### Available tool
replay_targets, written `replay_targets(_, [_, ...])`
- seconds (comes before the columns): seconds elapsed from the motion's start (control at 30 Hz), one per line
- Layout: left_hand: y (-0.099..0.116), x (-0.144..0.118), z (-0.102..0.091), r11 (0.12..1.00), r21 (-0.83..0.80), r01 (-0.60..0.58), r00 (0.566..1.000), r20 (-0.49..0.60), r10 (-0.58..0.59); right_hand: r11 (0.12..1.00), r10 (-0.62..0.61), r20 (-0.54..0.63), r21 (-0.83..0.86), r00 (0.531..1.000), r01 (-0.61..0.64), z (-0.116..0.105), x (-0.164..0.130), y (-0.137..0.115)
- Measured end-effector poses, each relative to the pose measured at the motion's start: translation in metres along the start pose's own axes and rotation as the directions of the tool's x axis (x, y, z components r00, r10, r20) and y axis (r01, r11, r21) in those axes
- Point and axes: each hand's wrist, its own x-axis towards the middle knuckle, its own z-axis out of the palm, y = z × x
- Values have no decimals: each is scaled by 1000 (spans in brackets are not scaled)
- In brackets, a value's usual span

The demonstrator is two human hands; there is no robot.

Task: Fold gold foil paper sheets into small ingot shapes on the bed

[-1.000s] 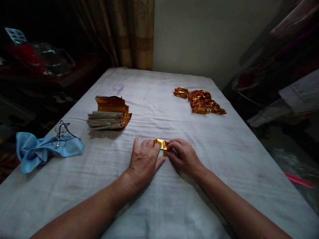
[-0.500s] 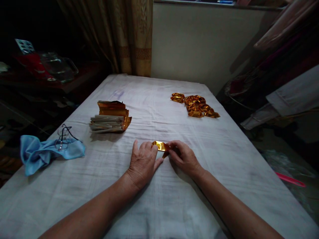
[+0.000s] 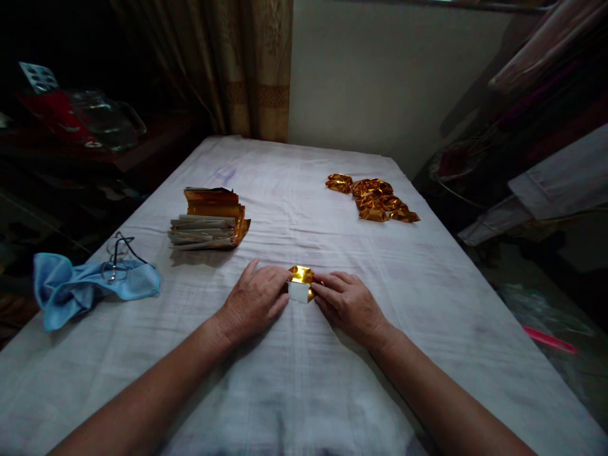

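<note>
Between my hands on the cloth lies a partly folded piece of gold foil paper (image 3: 301,275), with a whitish panel showing on its near side. The fingers of my left hand (image 3: 254,296) pinch its left end, thumb in front. My right hand (image 3: 349,303) grips the right end, with its fingertips pressed together on the edge. Beyond, to the right, is a group of folded gold foil pieces (image 3: 375,199). A stack of gold foil sheets (image 3: 209,218), showing grey-white edges, stands to the left.
A white cloth (image 3: 285,380) covers the table. At the left edge lie a light blue cloth (image 3: 95,288) and a pair of glasses (image 3: 116,266) on it. Past that edge stands a glass jug (image 3: 107,123). Behind are a curtain (image 3: 259,76) and a wall (image 3: 370,76).
My left hand has shifted left, off the top of the foil paper to its left end. The whitish panel now shows at the front. My right hand stays at the right end.
</note>
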Motion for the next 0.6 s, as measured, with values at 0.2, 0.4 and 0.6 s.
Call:
replay_targets(0.2, [-36,3,-9,980,-21,-198,975,97,199,988,-106,129,-99,986,120,-8,9,6])
replay_targets(0.4, [-36,13,-4,982,-62,-176,984,-11,175,965,-170,138,-177,976,193,-8,11,8])
replay_targets(0.6, [-40,15,-3,930,34,-366,928,-63,368,979,-160,76,-114,984,169,-6,7,7])
